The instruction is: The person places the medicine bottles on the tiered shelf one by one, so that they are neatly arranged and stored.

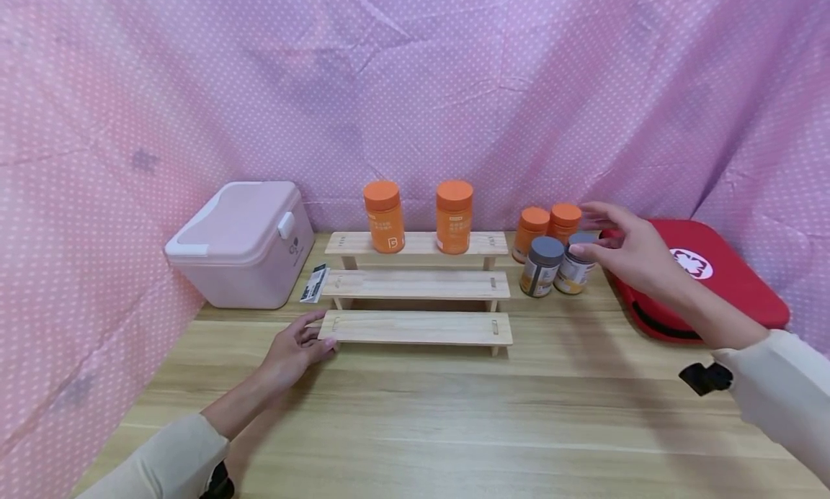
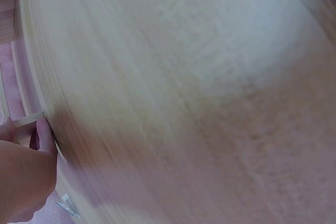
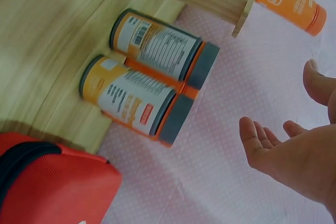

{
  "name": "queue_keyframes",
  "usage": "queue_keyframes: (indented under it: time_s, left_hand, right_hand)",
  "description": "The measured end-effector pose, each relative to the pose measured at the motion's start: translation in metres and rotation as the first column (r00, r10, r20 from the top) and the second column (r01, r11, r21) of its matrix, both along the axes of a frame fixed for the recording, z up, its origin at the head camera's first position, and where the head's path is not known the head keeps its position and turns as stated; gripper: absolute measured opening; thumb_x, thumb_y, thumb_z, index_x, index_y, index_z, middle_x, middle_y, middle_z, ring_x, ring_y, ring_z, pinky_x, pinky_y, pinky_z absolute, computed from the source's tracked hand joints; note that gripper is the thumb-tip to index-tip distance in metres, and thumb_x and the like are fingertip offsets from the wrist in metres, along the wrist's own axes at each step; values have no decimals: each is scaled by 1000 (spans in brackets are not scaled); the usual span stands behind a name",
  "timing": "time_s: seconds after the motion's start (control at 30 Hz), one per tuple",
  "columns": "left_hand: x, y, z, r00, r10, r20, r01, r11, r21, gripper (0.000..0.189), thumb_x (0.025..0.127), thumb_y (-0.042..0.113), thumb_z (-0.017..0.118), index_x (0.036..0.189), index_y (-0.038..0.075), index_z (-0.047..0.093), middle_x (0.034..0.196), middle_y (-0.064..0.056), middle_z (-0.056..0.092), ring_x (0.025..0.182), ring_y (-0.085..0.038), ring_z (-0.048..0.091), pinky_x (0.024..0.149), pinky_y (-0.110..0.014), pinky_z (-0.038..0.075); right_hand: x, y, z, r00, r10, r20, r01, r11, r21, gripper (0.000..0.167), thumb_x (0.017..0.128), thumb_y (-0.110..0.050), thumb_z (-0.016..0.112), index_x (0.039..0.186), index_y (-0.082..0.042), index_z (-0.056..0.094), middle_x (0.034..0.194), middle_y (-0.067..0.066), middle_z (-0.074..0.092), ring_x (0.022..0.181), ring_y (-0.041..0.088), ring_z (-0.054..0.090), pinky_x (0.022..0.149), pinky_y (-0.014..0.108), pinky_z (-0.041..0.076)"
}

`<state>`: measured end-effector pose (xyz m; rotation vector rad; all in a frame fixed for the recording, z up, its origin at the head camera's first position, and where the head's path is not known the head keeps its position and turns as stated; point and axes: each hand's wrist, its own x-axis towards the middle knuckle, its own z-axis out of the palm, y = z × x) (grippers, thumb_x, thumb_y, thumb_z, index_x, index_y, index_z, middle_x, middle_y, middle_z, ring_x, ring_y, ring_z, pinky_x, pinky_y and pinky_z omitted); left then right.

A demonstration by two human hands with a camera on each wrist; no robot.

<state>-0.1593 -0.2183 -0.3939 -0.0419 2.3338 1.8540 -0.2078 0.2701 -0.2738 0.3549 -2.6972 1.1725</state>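
I see the left hand (image 1: 293,351) nearest me, at the left end of the shelf (image 1: 415,284), its thumb and fingers pinching the end of the bottom step (image 1: 415,327). The shelf's long way goes side to side. Just past its right end, two gray-top jars (image 1: 541,273) stand upright, so their long way points up. The right hand (image 1: 632,250) is just beside the one farther from the shelf, on that jar's right, fingers spread, holding nothing. I judge it the handy one; the left has the whole shelf between. Behind them, right of the shelf, are small orange jars (image 1: 533,231). Two big orange jars (image 1: 387,222) stand on the shelf's top step (image 1: 418,243).
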Motion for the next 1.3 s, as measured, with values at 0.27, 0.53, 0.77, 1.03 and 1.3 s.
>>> queue_keyframes:
  time_s: [0.27,0.53,0.77,1.03,1.3]
  left_hand:
    - [0,0,0,1000,5,-3,-5,1000,-6,61,93,-5,58,147,-2,29,131,-35,49,105,-26,63,88,-30,57]
    - [1,0,-2,1000,-2,0,2,1000,11,62,92,-5,58,146,-3,29,128,-34,52,101,-24,64,88,-29,58]
    - [1,0,-2,1000,6,16,-6,1000,11,63,92,-4,59,147,-1,29,129,-33,52,101,-25,65,88,-29,58]
    - [0,-1,-3,1000,3,20,-3,1000,14,63,93,-3,59,148,1,28,129,-32,52,103,-27,65,88,-29,57]
    - [0,-1,0,1000,-2,-4,2,1000,3,62,93,-3,59,147,-1,29,128,-33,52,103,-26,64,88,-30,58]
  right_hand:
    - [-11,23,-7,996,-47,69,47,999,8,74,89,-32,70,149,-10,33,141,23,43,120,43,49,69,-2,40]
    - [-37,46,-28,981,-60,186,51,997,50,83,91,-38,67,151,-2,22,140,31,41,128,46,39,100,58,43]
    - [-48,47,-50,977,-13,212,-9,994,106,81,92,-34,66,148,6,23,137,35,41,123,50,42,98,60,45]
    - [-51,47,-65,978,-32,208,6,992,124,76,91,-43,64,145,1,34,124,29,51,110,40,48,81,29,52]
    - [-51,45,-69,985,-33,172,18,996,85,69,92,-41,63,142,1,39,126,27,51,110,38,49,74,10,42]
